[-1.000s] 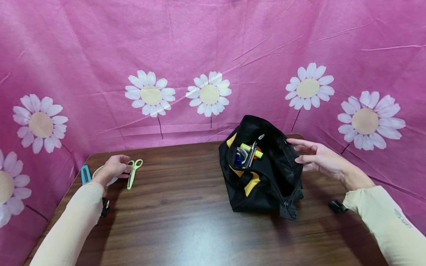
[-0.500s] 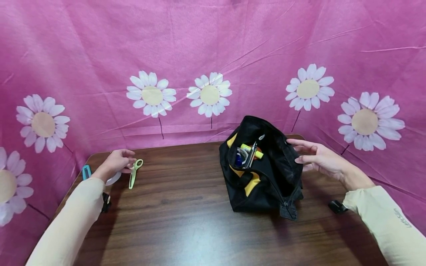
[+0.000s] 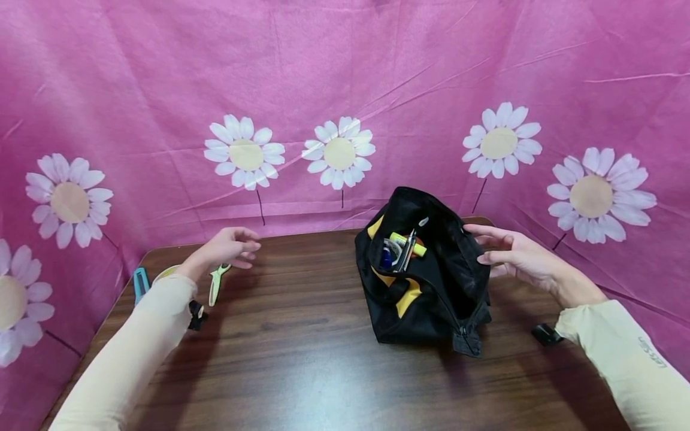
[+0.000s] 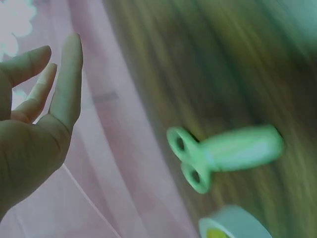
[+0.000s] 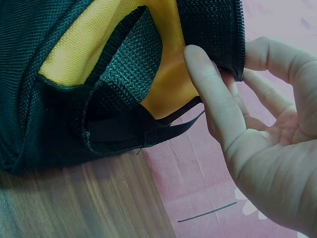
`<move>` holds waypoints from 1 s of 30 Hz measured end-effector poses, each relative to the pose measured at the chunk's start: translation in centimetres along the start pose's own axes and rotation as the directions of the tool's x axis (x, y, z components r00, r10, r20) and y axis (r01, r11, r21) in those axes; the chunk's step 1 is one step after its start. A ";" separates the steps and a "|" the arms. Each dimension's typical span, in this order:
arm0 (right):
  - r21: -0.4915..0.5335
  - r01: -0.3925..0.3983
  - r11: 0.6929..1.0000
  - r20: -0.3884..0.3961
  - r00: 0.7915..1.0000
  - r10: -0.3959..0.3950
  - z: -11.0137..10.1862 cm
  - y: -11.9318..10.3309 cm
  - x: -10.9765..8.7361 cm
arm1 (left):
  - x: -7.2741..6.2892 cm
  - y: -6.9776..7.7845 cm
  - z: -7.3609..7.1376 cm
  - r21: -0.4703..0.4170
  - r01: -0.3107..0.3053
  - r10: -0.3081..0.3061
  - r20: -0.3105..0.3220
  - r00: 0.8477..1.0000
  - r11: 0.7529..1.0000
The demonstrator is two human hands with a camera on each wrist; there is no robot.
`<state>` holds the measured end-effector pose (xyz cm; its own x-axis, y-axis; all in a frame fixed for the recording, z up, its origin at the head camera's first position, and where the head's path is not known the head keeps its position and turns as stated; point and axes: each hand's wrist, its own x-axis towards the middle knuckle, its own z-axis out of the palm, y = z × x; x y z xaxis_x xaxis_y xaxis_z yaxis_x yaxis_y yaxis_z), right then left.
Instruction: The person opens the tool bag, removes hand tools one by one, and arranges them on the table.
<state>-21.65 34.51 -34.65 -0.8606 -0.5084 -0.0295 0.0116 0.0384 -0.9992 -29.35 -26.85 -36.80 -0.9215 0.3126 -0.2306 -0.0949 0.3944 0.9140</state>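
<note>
My left hand (image 3: 233,246) holds nothing, its fingers loosely bent, and hovers over the far left of the table, just past the light green scissors (image 3: 217,285). In the left wrist view the scissors (image 4: 237,150) lie flat, handles toward the pink cloth, with a roll of tape (image 4: 235,223) close by. On the right stands a black and yellow tool bag (image 3: 417,323), its zip top gaping. At its right rim my right hand (image 3: 520,260) grips the fabric; in the right wrist view the thumb (image 5: 210,84) lies on the side and the fingers are at the zipper edge.
Inside the bag sit a yellow marker (image 3: 408,245), a silver pen-like tool (image 3: 407,251) and a blue item (image 3: 386,258). A teal tool (image 3: 141,284) lies at the table's left edge. Pink flowered cloth (image 3: 345,72) hangs behind the wooden table (image 3: 302,347).
My left hand has moved right and away from the tape roll, passing over the scissors' handles, with nothing in it. The right hand and the bag have stayed still.
</note>
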 end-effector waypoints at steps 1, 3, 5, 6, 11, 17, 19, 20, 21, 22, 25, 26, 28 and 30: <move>-0.002 0.001 1.000 -0.002 1.000 -0.001 0.0 0.0 0.0 | 0.3 0.6 0.6 -0.012 -0.009 0.009 0.012 1.000 1.000; 0.001 0.002 1.000 -0.001 1.000 -0.002 0.0 0.0 0.1 | 0.9 1.9 1.8 -0.036 -0.027 0.029 0.037 0.999 0.999; 0.003 0.003 1.000 0.001 1.000 -0.003 0.0 0.0 0.1 | 1.3 3.3 3.1 -0.061 -0.042 0.046 0.065 0.997 0.997; 0.003 0.003 1.000 0.002 1.000 -0.003 0.0 0.0 0.1 | 1.5 4.1 3.7 -0.072 -0.048 0.054 0.078 0.996 0.996; -0.002 -0.003 1.000 -0.005 1.000 0.003 0.0 0.0 0.2 | 2.4 8.2 6.8 -0.143 -0.103 0.122 0.134 0.983 0.984; 0.007 -0.009 1.000 0.010 1.000 0.009 -0.1 0.1 0.2 | 3.3 13.0 10.0 -0.225 -0.142 0.192 0.219 0.957 0.964; 0.015 -0.005 1.000 0.015 1.000 0.005 -0.1 0.1 0.2 | 3.7 14.5 11.1 -0.250 -0.133 0.198 0.259 0.945 0.959; 0.018 -0.002 1.000 0.018 1.000 0.001 -0.1 0.1 0.2 | 3.9 15.1 11.6 -0.261 -0.124 0.198 0.279 0.940 0.957; 0.021 0.001 1.000 0.020 1.000 -0.001 -0.2 0.1 0.2 | 4.0 15.8 12.1 -0.270 -0.117 0.198 0.297 0.934 0.956; 0.023 0.001 1.000 0.020 1.000 -0.002 -0.2 0.1 0.2 | 4.2 16.4 12.6 -0.271 -0.111 0.197 0.314 0.929 0.956; 0.023 0.000 1.000 0.023 1.000 -0.001 -0.2 0.2 0.2 | 4.7 18.0 14.1 -0.256 -0.095 0.186 0.360 0.914 0.962; 0.021 -0.002 1.000 0.023 1.000 0.001 -0.2 0.2 0.2 | 4.9 18.4 14.6 -0.249 -0.090 0.181 0.370 0.911 0.964; 0.019 -0.007 1.000 0.018 1.000 0.007 -0.2 0.3 0.2 | 5.2 19.1 15.6 -0.233 -0.085 0.173 0.388 0.905 0.969; 0.016 -0.011 1.000 0.013 1.000 0.010 -0.1 0.4 0.2 | 5.6 19.6 16.6 -0.236 -0.080 0.172 0.401 0.900 0.969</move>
<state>-21.87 34.56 -35.00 -0.8536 -0.5194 -0.0404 0.0289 0.0301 -0.9991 -30.14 -3.05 -25.67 -0.6948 0.6952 -0.1841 -0.1068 0.1534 0.9824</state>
